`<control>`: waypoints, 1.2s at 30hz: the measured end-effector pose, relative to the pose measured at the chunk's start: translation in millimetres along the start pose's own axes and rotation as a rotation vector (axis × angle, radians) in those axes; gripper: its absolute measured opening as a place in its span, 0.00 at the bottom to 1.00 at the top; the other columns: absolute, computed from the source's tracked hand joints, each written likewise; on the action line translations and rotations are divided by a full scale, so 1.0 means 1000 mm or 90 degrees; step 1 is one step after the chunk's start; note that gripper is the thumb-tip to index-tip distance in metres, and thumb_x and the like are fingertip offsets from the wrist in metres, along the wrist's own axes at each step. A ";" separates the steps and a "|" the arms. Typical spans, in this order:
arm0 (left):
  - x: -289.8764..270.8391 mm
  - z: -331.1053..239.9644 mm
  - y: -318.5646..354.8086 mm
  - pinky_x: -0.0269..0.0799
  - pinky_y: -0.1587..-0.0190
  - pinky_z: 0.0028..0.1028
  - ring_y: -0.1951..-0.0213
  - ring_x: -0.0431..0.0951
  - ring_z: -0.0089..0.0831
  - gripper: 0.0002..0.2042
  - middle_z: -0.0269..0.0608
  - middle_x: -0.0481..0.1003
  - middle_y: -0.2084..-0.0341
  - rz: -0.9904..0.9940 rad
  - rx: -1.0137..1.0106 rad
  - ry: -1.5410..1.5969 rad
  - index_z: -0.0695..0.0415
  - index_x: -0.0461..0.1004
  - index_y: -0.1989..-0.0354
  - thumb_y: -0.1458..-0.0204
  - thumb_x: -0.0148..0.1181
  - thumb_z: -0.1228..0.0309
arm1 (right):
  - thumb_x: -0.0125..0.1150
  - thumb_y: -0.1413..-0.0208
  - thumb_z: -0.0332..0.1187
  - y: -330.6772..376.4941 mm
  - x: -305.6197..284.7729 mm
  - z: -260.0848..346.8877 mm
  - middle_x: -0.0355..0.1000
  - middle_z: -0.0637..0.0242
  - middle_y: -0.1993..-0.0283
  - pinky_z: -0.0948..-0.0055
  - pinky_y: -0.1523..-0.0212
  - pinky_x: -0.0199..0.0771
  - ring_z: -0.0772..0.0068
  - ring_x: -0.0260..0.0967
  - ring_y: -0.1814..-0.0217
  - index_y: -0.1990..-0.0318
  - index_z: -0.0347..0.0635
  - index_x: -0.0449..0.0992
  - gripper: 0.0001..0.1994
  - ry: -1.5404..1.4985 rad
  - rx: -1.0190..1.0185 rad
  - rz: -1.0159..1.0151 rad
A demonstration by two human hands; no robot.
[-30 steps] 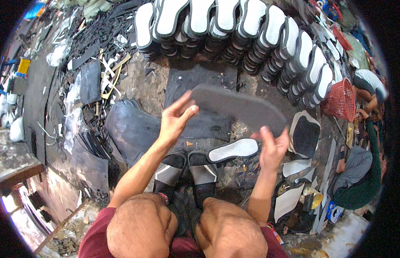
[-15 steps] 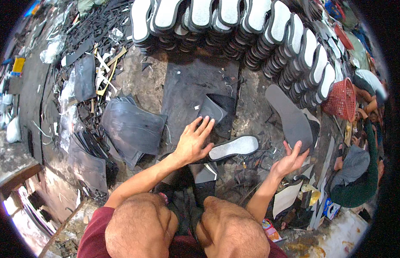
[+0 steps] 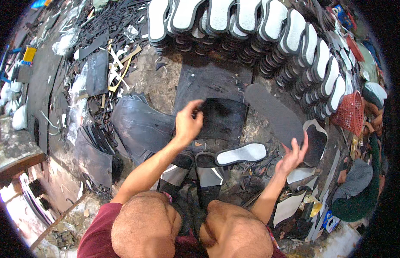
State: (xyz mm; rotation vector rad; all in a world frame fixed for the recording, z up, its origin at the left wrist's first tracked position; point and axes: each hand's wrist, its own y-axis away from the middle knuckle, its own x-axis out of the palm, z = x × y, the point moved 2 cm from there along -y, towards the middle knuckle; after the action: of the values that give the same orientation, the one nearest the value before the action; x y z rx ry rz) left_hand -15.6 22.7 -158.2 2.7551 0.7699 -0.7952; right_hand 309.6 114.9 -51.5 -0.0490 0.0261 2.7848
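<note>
Dark sole slants upper left to lower right, up-left of nearer right hand, fingers spread. Left hand curled; both grips unclear.

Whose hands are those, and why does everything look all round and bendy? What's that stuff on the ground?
They belong to a person, not a machine. A fisheye camera on their head looks down, bending straight edges, so you see their knees. The left hand is by a black sheet; the right hand is at the near end of a dark grey sole-shaped piece. I can't tell whether either is gripping. On the ground, a white-topped sole lies near the feet, stacks of similar soles curve beyond it, dark scraps to the left, and a red basket to the right.
</note>
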 end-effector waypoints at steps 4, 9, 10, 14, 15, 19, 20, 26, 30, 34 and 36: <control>-0.023 0.032 -0.022 0.78 0.57 0.38 0.62 0.82 0.46 0.41 0.53 0.80 0.53 0.003 -0.127 -0.025 0.54 0.58 0.30 0.53 0.73 0.68 | 0.60 0.42 0.28 -0.011 0.042 -0.041 0.70 0.63 0.39 0.69 0.60 0.79 0.71 0.72 0.48 0.33 0.48 0.65 0.28 -0.027 0.152 0.210; -0.023 0.040 -0.010 0.76 0.61 0.29 0.63 0.81 0.29 0.26 0.49 0.83 0.59 -0.051 -0.207 0.107 0.61 0.76 0.42 0.50 0.72 0.65 | 0.59 0.40 0.25 0.010 0.082 -0.104 0.75 0.61 0.45 0.67 0.56 0.82 0.69 0.76 0.50 0.33 0.48 0.64 0.27 -0.073 0.310 0.366; -0.021 0.039 -0.007 0.76 0.61 0.28 0.63 0.81 0.26 0.23 0.47 0.83 0.61 -0.005 -0.367 0.240 0.62 0.79 0.46 0.49 0.72 0.65 | 0.60 0.40 0.25 0.014 0.089 -0.111 0.75 0.61 0.45 0.68 0.56 0.82 0.69 0.76 0.50 0.33 0.48 0.64 0.27 -0.052 0.305 0.379; -0.022 0.048 -0.008 0.74 0.60 0.25 0.64 0.80 0.22 0.18 0.43 0.83 0.65 -0.029 -0.338 0.153 0.61 0.82 0.50 0.46 0.70 0.63 | 0.61 0.40 0.27 0.023 0.101 -0.130 0.74 0.61 0.45 0.69 0.57 0.81 0.70 0.75 0.50 0.33 0.46 0.64 0.27 -0.010 0.298 0.387; -0.023 0.050 -0.009 0.74 0.61 0.26 0.65 0.80 0.24 0.18 0.44 0.83 0.65 -0.033 -0.315 0.108 0.60 0.82 0.51 0.47 0.70 0.64 | 0.61 0.40 0.27 0.023 0.104 -0.133 0.75 0.61 0.46 0.69 0.57 0.81 0.71 0.75 0.50 0.33 0.45 0.63 0.27 0.001 0.286 0.390; -0.021 0.055 -0.010 0.74 0.62 0.27 0.68 0.80 0.29 0.16 0.48 0.81 0.64 -0.044 -0.255 0.036 0.57 0.83 0.51 0.47 0.69 0.64 | 0.61 0.39 0.29 0.024 0.105 -0.139 0.75 0.62 0.47 0.70 0.58 0.80 0.72 0.75 0.51 0.33 0.44 0.62 0.27 0.040 0.260 0.391; -0.020 0.056 -0.011 0.74 0.62 0.28 0.69 0.80 0.30 0.16 0.48 0.80 0.64 -0.048 -0.249 0.044 0.57 0.83 0.51 0.47 0.69 0.64 | 0.61 0.39 0.29 0.025 0.105 -0.140 0.75 0.62 0.47 0.69 0.58 0.80 0.72 0.75 0.51 0.33 0.44 0.62 0.27 0.045 0.260 0.390; -0.017 0.059 -0.010 0.74 0.62 0.28 0.69 0.79 0.30 0.15 0.47 0.80 0.66 -0.062 -0.208 0.048 0.56 0.83 0.52 0.47 0.69 0.64 | 0.62 0.40 0.28 0.020 0.101 -0.143 0.74 0.59 0.47 0.68 0.58 0.81 0.70 0.74 0.49 0.34 0.42 0.64 0.26 -0.001 0.301 0.383; -0.017 0.058 -0.014 0.73 0.64 0.28 0.71 0.78 0.29 0.15 0.45 0.79 0.70 -0.065 -0.198 0.026 0.56 0.84 0.53 0.48 0.70 0.65 | 0.62 0.40 0.28 0.020 0.103 -0.143 0.74 0.59 0.47 0.69 0.57 0.80 0.70 0.74 0.50 0.34 0.43 0.63 0.27 0.009 0.305 0.379; -0.018 0.055 -0.020 0.72 0.65 0.28 0.72 0.76 0.28 0.15 0.43 0.77 0.73 -0.048 -0.226 0.008 0.56 0.84 0.54 0.49 0.71 0.65 | 0.62 0.40 0.27 0.021 0.104 -0.141 0.75 0.60 0.49 0.70 0.52 0.77 0.71 0.73 0.51 0.34 0.43 0.63 0.27 0.031 0.297 0.383; -0.016 0.059 -0.018 0.72 0.65 0.28 0.72 0.76 0.27 0.15 0.41 0.76 0.74 -0.052 -0.237 0.028 0.57 0.84 0.54 0.50 0.72 0.66 | 0.62 0.40 0.26 0.018 0.101 -0.141 0.74 0.61 0.50 0.71 0.46 0.73 0.72 0.72 0.50 0.34 0.42 0.63 0.27 0.032 0.292 0.385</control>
State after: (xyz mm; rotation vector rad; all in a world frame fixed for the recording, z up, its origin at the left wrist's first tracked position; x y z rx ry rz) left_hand -63.1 13.0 -199.6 2.4292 0.9375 -0.5410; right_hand 212.6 129.9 -195.5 0.0086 0.8139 3.2881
